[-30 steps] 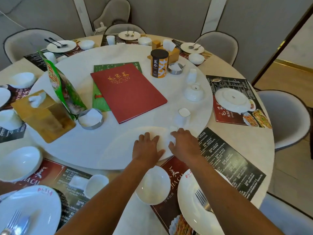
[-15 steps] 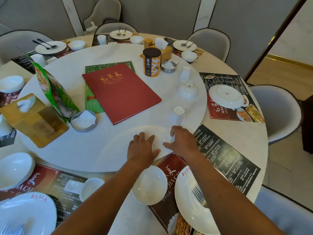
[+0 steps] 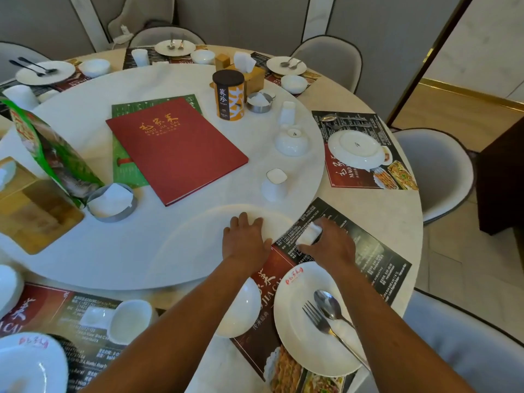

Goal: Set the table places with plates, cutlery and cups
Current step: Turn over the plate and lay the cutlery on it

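A small white cup (image 3: 309, 236), earlier on the turntable (image 3: 158, 251), is now gripped by the right hand (image 3: 326, 245) over the placemat (image 3: 368, 251), lower right of centre; the left hand (image 3: 245, 239) is laid flat, open, on the turntable. This place is nearly set.

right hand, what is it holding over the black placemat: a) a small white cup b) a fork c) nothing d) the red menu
a: the right hand is closed around a small white cup above the black placemat, while the fork lies on the plate and the red menu stays on the turntable.
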`<state>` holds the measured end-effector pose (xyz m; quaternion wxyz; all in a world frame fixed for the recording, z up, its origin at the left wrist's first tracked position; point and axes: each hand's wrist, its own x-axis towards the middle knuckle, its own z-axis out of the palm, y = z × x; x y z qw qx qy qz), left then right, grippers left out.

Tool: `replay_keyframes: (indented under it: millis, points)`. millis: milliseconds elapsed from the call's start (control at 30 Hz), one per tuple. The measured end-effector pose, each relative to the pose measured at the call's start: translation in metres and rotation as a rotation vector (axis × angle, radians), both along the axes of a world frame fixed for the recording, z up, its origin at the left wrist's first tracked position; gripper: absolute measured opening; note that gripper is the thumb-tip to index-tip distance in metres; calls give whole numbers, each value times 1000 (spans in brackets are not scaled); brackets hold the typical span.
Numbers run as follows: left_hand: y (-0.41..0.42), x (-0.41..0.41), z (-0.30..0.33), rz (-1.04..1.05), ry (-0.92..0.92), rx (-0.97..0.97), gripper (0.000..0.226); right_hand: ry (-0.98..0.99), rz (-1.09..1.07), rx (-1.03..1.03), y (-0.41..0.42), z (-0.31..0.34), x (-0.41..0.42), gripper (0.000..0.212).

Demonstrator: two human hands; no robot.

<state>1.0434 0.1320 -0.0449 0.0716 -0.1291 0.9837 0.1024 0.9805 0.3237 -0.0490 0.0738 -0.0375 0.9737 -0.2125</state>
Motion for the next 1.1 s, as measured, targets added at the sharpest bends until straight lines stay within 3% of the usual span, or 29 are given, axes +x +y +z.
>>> replay_keyframes:
  millis: [267,433,500,633,800,967,1033,1100]
  points:
    - [-9,-3,1,-21,-9,-14,65,-10,25,14,-1,1,-3,77]
    - [-13,-7,0,31,26,22,66,172,28,-81,-36,27,-28,64]
    - [-17,-10,-1,63,19,25,68,190,93,-69,-61,39,-44,68]
    - [-19,-14,0,87,4,14,72,127,218,99,-105,50,-73,90]
    - [-21,-20,0,69,-22,14,73,27,341,245,-119,46,-92,72]
    - [-23,-31,-1,40,-48,2,75,-98,224,8,-106,50,-105,70]
    - [-22,-35,-1,27,-54,8,75,-222,51,-276,-90,51,-111,74]
    - [-18,-40,-1,1,-58,10,74,-398,-169,-716,-64,52,-113,78]
